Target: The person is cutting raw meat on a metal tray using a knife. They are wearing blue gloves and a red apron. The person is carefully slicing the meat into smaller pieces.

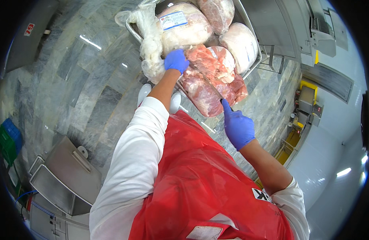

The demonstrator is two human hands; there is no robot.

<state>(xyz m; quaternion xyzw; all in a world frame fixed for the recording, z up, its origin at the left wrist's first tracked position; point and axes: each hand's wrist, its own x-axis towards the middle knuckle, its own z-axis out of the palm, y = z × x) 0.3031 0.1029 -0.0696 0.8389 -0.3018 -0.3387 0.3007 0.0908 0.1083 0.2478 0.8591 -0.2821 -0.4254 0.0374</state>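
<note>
A large piece of raw meat lies at the near end of a metal tub. My right hand, in a blue glove, is closed round the dark handle of a knife. The blade runs up and left across the meat, its tip not clearly visible. My left hand, also gloved in blue, presses with curled fingers at the meat's upper left edge, next to a bunched clear plastic bag. Its fingertips are partly hidden, though they appear to grip the meat.
Behind the meat sit several wrapped meat pieces, one with a blue and white label. A metal cart stands on the tiled floor at lower left. Steel equipment adjoins the tub's right side.
</note>
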